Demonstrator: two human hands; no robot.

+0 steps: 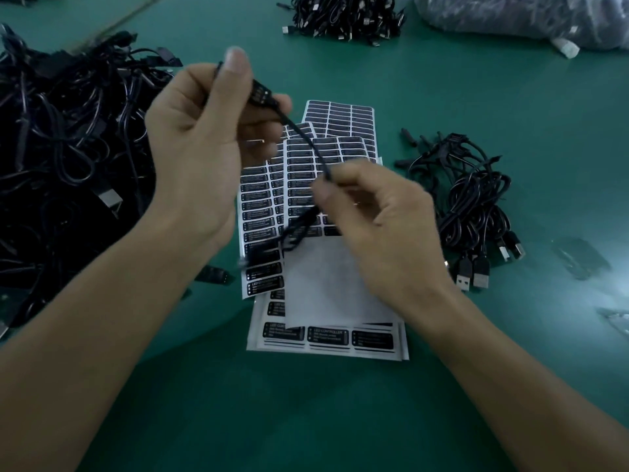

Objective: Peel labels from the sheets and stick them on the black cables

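A thin black cable (303, 137) stretches between both hands above the label sheets (326, 338). My left hand (204, 131) pinches its black connector end between thumb and fingers, raised at upper centre. My right hand (377, 233) pinches the cable lower down, and the rest of the cable dangles blurred below it. The sheets are white with rows of black labels and lie fanned on the green table (340, 420); the top sheet's lower part is bare white backing.
A big heap of black cables (68, 148) fills the left side. A smaller bundle with USB plugs (476, 212) lies right of the sheets. Another cable pile (343, 18) and a clear plastic bag (517, 15) sit at the far edge.
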